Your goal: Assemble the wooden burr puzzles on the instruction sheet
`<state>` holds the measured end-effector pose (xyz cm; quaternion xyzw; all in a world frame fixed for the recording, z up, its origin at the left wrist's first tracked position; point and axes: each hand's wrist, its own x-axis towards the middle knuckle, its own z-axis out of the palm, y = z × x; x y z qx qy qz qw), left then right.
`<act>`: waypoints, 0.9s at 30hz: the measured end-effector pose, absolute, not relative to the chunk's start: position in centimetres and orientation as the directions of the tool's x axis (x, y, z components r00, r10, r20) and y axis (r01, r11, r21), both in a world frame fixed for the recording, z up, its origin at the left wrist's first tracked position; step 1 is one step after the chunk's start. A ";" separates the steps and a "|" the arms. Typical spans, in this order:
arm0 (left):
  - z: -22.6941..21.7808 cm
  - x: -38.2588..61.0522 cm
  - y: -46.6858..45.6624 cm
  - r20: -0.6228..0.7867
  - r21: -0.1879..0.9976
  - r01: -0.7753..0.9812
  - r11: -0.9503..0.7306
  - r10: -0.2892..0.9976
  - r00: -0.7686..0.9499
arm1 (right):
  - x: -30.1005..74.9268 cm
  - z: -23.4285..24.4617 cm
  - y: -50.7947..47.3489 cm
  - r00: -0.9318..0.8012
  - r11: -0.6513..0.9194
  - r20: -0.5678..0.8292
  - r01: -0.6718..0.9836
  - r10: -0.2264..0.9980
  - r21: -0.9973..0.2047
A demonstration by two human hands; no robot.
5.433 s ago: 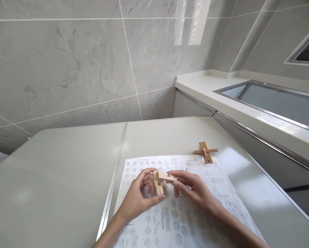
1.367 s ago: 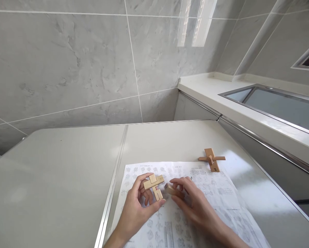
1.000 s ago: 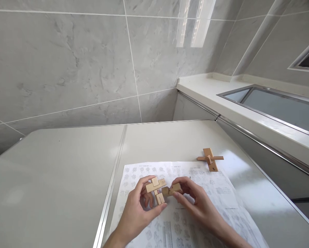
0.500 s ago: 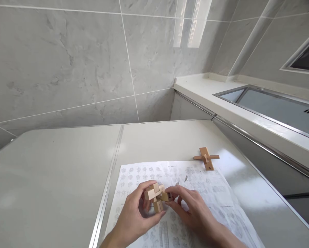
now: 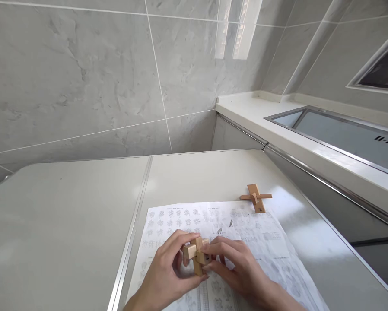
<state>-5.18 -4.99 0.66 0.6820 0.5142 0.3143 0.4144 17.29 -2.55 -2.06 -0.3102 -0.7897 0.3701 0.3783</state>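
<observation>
A small wooden burr puzzle [image 5: 198, 258] of interlocking light-wood blocks is held between both hands, above a printed sheet [image 5: 177, 216]. My left hand [image 5: 168, 265] curls around its left side, index finger at the top and thumb at the bottom. With thumb and fingers, my right hand [image 5: 234, 259] pinches the block on the right, which bears a dark printed mark. Parts of the puzzle are hidden behind the fingers. Farther back on the right, a second wooden puzzle [image 5: 256, 199], cross-shaped with a "2" on it, lies at the sheet's top edge.
The white table [image 5: 84, 216] has a metal seam [image 5: 129, 242] running left of the sheet. A grey tiled wall [image 5: 84, 77] stands behind. On the right is a counter [image 5: 239, 106] with a sink [image 5: 343, 134] and a metal rail below its edge.
The right-hand block has moved inward against the rest of the puzzle, and the puzzle has turned slightly in my hands. The camera view has shifted a little.
</observation>
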 end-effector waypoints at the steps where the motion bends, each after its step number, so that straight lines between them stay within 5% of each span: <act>1: 0.7 -5.2 -5.0 -0.027 0.902 0.422 -0.092 0.963 0.269 | 17.3 -1.9 -2.5 -0.519 0.490 0.337 0.190 0.786 -0.851; 5: 0.6 -5.6 -5.1 -0.114 0.951 0.307 0.031 0.961 0.254 | 17.4 -1.3 -2.5 -0.504 0.293 0.161 0.195 0.849 -0.936; 10: 0.5 -5.9 -5.1 -0.153 0.982 0.158 0.107 0.937 0.315 | 17.3 -0.2 -2.4 -0.581 0.227 0.061 0.219 0.812 -0.949; 21: 1.2 -5.6 -5.7 -0.088 0.976 0.219 0.007 0.928 0.361 | 17.2 0.6 -2.2 -0.721 -0.137 -0.131 0.051 0.681 -0.989; 27: 0.6 -5.6 -5.6 -0.137 0.978 0.181 0.103 0.973 0.185 | 16.7 -0.7 -1.7 -0.635 -0.481 -0.223 -0.265 0.739 -0.836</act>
